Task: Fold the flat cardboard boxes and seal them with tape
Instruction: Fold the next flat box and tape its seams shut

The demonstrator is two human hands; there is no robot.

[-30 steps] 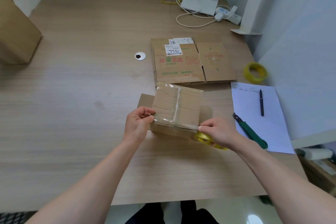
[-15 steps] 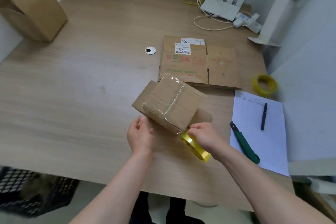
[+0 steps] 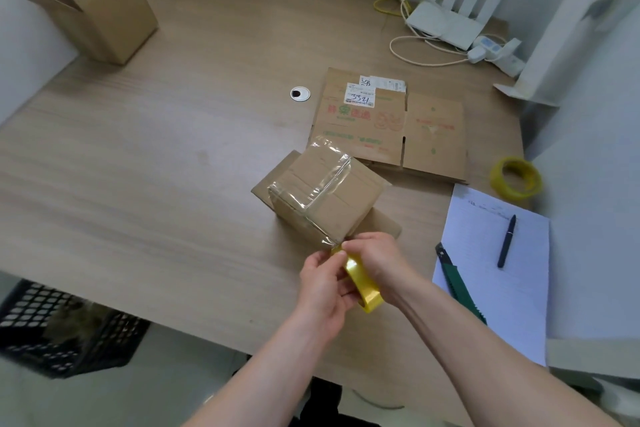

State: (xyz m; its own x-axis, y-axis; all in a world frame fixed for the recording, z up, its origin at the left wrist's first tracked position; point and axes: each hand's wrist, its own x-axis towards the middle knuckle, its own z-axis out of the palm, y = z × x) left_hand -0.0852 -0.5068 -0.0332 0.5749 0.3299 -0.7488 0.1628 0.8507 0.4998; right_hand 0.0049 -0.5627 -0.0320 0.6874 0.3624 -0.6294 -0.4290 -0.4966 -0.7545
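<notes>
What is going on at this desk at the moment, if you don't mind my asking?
A person is sealing a small cardboard box on the wooden table. Clear tape already runs over its top, and a strip stretches from its near corner to the yellow tape roll, which both the left hand and the right hand grip. A flattened printed box lies behind, not yet folded.

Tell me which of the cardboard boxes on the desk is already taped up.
The small box just beyond the hands, wrapped in clear tape. The printed box behind it lies flat and unfolded, and the tall box in the far left corner stands open, untaped.
</notes>
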